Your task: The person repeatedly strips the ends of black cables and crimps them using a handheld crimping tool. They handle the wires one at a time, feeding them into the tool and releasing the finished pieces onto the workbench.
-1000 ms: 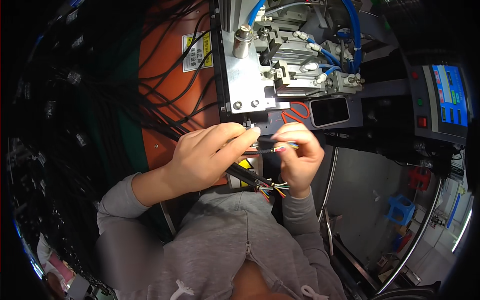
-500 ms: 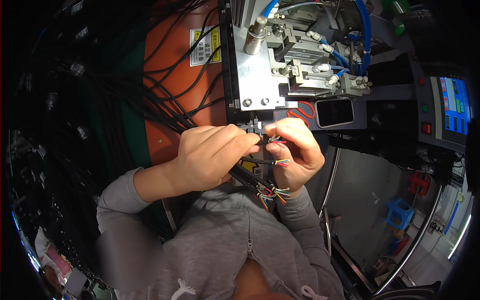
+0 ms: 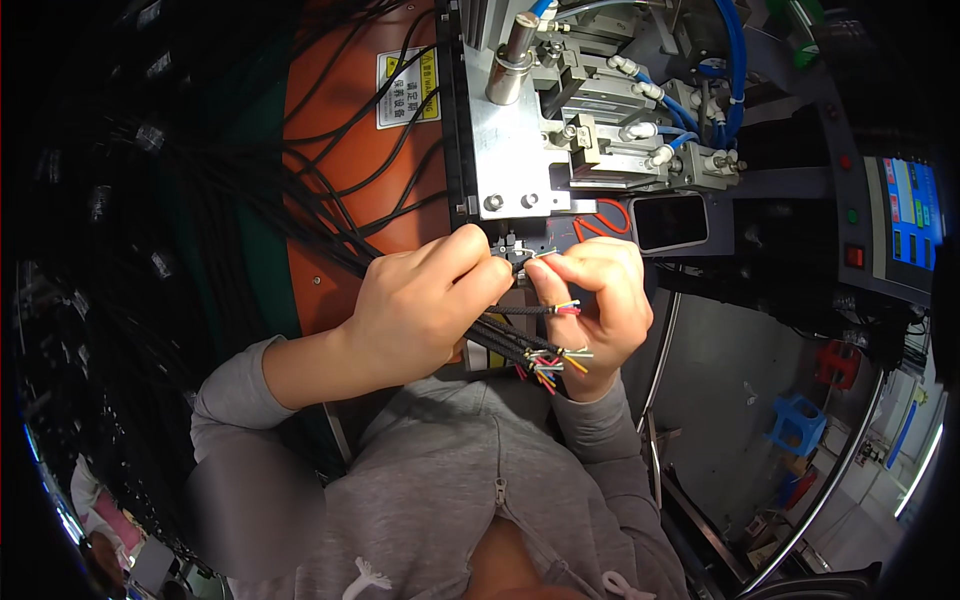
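My left hand [image 3: 425,305] grips a bundle of black cables [image 3: 505,335] whose stripped ends fan out into coloured wires [image 3: 550,365] below my right hand. My right hand [image 3: 598,300] pinches one thin wire end [image 3: 540,257] between thumb and forefinger, right at a small slot under the metal plate of the machine [image 3: 515,150]. One cable with coloured tips [image 3: 565,308] lies across my right palm. Both hands touch each other at the fingertips, just below the plate.
Many black cables [image 3: 330,160] drape over an orange surface [image 3: 330,290] to the left. The machine carries a metal cylinder, fittings and blue hoses [image 3: 735,60]. A control box with a blue screen [image 3: 910,215] and buttons stands right. Blue stools [image 3: 800,420] sit on the floor.
Both hands have risen closer to the slot under the metal plate, and the right fingers now pinch a wire end right at it. The cable bundle stays in my left hand.
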`<state>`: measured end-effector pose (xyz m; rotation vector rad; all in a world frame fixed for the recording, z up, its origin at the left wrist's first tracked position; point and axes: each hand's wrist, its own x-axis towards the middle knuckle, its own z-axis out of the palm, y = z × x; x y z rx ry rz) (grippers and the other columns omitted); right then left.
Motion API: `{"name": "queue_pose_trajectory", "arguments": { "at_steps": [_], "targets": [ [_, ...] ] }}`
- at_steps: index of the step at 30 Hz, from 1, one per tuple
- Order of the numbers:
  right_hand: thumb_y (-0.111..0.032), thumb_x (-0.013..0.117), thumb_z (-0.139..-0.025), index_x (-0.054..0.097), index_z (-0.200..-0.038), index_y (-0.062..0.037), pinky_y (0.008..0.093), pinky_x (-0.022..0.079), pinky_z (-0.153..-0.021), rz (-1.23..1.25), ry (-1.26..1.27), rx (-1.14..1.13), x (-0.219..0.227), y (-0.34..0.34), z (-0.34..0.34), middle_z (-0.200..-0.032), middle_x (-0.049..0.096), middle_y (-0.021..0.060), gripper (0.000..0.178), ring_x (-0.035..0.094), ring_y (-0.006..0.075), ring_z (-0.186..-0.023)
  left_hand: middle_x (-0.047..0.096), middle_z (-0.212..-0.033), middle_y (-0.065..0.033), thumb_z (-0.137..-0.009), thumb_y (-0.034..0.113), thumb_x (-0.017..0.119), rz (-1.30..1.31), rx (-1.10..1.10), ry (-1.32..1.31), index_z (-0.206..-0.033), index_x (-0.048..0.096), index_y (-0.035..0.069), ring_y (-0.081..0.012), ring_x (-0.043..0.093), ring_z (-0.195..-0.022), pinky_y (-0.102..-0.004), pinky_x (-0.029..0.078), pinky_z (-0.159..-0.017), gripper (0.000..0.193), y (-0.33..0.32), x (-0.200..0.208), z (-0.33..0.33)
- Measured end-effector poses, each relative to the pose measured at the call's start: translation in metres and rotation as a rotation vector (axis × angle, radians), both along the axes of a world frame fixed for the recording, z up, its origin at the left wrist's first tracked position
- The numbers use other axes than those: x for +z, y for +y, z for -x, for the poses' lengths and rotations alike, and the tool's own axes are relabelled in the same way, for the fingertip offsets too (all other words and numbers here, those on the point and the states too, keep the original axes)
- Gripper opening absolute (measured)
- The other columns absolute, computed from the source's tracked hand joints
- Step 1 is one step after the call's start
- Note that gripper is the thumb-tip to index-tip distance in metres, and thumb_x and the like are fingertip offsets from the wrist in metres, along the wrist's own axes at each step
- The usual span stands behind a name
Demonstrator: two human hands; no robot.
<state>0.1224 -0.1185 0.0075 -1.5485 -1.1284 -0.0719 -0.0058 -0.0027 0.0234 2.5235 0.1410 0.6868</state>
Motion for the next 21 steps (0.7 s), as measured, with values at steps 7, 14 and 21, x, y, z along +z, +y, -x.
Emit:
{"name": "queue_pose_trajectory", "arguments": {
  "at_steps": [7,14,21],
  "targets": [
    [-0.005,0.072,-0.075,0.062,-0.077,-0.0003,0.0281,0.043,-0.063,0.327,0.273,0.263,0.007,-0.016,-0.026,-0.071,0.059,0.0068,0.012,0.054,0.0185,-0.067,0.054,-0.074,-0.0031,-0.072,0.007,0.061,-0.209,0.019,-0.04,-0.099,0.066,0.003,-0.0141,0.056,-0.059,-0.0261,0.043,-0.046,0.027,-0.005,-0.01,0.0],
    [-0.001,0.068,-0.078,0.063,-0.08,0.001,0.0312,0.046,-0.064,0.269,0.215,0.131,-0.024,-0.014,-0.02,-0.076,0.064,0.0102,0.006,0.059,0.0211,-0.069,0.05,-0.069,0.0004,-0.069,0.008,0.063,-0.328,0.022,-0.013,-0.102,0.068,0.004,-0.0099,0.051,-0.056,-0.023,0.04,-0.045,0.034,-0.011,-0.025,-0.001],
    [-0.003,0.065,-0.077,0.061,-0.075,-0.0009,0.0353,0.042,-0.062,0.389,0.033,0.054,-0.03,-0.002,-0.014,-0.07,0.057,0.01,0.005,0.052,0.0264,-0.066,0.043,-0.07,0.0008,-0.069,0.009,0.063,-0.412,0.123,0.165,-0.102,0.068,0.006,-0.0093,0.047,-0.057,-0.0214,0.038,-0.043,0.034,-0.016,-0.019,-0.006]
  ]
}}
